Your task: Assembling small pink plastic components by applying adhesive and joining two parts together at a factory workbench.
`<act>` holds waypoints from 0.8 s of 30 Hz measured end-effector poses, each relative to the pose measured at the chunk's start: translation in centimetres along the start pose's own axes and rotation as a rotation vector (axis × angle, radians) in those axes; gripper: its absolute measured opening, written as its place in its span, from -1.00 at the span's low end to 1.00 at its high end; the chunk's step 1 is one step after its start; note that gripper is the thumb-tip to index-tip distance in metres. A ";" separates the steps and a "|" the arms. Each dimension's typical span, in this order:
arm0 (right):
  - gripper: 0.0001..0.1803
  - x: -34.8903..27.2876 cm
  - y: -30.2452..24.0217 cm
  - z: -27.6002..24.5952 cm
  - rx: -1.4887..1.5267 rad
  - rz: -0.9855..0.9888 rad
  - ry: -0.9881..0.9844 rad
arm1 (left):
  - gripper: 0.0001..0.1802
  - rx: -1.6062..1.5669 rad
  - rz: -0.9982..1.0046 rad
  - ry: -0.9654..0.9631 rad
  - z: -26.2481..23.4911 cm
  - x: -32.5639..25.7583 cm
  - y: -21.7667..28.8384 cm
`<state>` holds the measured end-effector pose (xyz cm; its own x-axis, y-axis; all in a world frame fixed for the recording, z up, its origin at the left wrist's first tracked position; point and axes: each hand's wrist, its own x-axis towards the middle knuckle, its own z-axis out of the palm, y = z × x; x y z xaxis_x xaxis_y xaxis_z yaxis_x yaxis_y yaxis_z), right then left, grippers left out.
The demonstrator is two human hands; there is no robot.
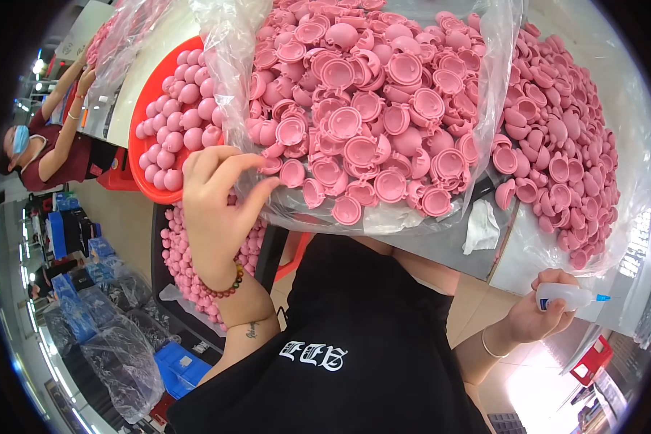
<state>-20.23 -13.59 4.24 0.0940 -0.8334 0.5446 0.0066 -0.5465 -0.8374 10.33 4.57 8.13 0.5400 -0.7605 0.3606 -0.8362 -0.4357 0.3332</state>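
Note:
My left hand (220, 206) reaches to the near left edge of a heap of pink hollow half shells (354, 123), which lie on clear plastic sheeting. Its thumb and index finger are apart, with their tips beside a small pink shell (270, 166); whether they touch it is unclear. At the right, my right hand (532, 318) grips a small white squeeze bottle (555, 296) with a blue needle tip, which points right. That bottle is off the table's near edge, below a second heap of pink shells (557, 137).
A red basin (139, 137) of pink balls stands left of the heap. Below it, a dark bin (267, 257) holds more pink balls. A crumpled white tissue (481, 228) lies by the table's front edge. Far left, a masked person (58, 148) works at another table.

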 end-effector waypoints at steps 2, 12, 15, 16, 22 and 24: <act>-0.58 0.3 0.0 -0.1 0.013 -0.010 -0.023 | -0.79 -0.030 -0.017 0.011 0.9 -0.6 -0.5; -0.53 -0.4 -3.6 3.4 0.381 0.259 -0.261 | -0.75 -1.524 0.270 -0.251 3.5 -1.4 5.8; -0.54 -1.8 -5.1 4.4 0.606 0.487 -0.448 | -0.68 -1.320 0.420 -0.472 6.4 -1.5 9.5; -0.60 -2.2 -4.5 4.8 0.722 0.446 -0.500 | -0.68 -1.326 0.414 -0.472 7.0 -2.0 10.6; -0.54 -3.0 -3.1 4.8 0.809 0.322 -0.498 | -0.49 -1.848 -0.116 -0.607 8.0 -2.9 12.2; -0.46 -3.0 -3.5 4.3 0.792 0.531 -0.396 | -0.50 -1.853 -0.130 -0.613 8.1 -3.2 12.1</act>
<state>-16.23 -8.87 5.33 0.5965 -0.7862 0.1616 0.5088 0.2147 -0.8337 -2.30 -2.19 3.94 0.1373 -0.9858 0.0963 0.5368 0.1557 0.8292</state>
